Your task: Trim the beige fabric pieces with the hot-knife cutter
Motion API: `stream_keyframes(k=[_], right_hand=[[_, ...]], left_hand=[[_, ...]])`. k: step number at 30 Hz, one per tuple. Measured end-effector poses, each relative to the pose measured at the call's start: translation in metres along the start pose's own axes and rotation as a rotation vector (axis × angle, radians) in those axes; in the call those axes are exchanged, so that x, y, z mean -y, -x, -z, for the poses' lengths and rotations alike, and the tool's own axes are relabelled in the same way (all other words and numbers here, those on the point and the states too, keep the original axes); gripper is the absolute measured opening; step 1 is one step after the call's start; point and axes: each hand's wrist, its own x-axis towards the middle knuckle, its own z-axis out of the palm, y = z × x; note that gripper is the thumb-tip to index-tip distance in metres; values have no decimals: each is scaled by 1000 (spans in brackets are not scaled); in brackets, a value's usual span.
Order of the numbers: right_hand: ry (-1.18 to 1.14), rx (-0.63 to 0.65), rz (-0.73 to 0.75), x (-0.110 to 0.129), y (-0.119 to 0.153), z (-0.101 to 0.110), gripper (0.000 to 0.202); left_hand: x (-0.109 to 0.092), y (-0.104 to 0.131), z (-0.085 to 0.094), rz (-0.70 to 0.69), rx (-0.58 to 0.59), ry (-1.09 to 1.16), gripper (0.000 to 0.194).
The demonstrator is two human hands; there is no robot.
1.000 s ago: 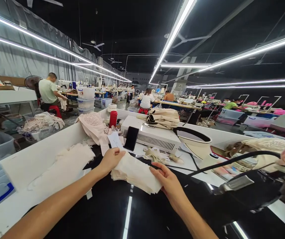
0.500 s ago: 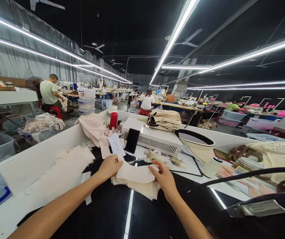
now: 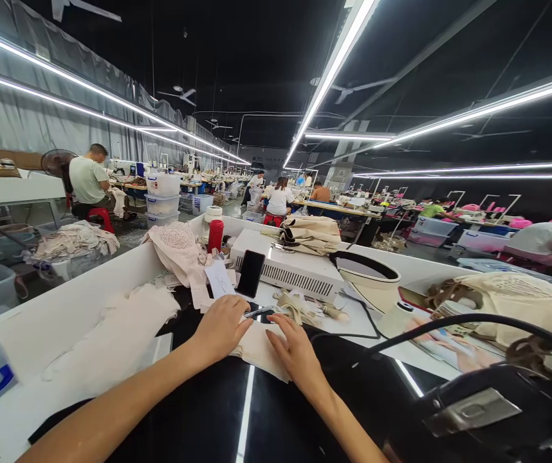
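A small stack of pale cream fabric pieces (image 3: 259, 347) lies on the shiny black worktop in front of me. My left hand (image 3: 220, 328) rests over the stack's left end, its fingers stretched out and the thumb pointing in across the cloth. Against the right end lies my right hand (image 3: 298, 354), fingers extended and apart, touching the fabric. Both hands cover much of the stack. Just beyond it are a pen-like tool (image 3: 259, 311), a paper slip with handwriting (image 3: 219, 278) and a dark phone (image 3: 251, 273) leaning upright.
To the left lies a heap of sheer cream pieces (image 3: 126, 328). A white vented box (image 3: 300, 267) stands behind, with folded beige fabric (image 3: 312, 233) on top. A sun visor (image 3: 372, 276), a red bottle (image 3: 215, 236) and a black machine (image 3: 498, 405) surround the worktop. Several people sit farther off.
My left hand has gone from pinching the stack's left corner to lying flat over it. My right hand has moved in toward the left, so the hands are closer together.
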Motion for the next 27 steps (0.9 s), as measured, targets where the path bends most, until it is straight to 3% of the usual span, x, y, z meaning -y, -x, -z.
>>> stream_keyframes(k=[2, 8, 16, 22, 27], right_hand=[[41, 43, 61, 3, 3, -4, 37], [171, 157, 132, -5, 17, -15, 39], [242, 185, 115, 2, 24, -11, 42], [214, 181, 118, 32, 40, 2, 47], [135, 213, 138, 62, 64, 18, 46]], left_hand=[[2, 0, -8, -36, 56, -27, 32], [25, 12, -32, 73, 176, -92, 48], [31, 15, -36, 92, 202, -57, 50], [33, 26, -10, 62, 127, 7, 54], [59, 58, 47, 117, 34, 9, 45]])
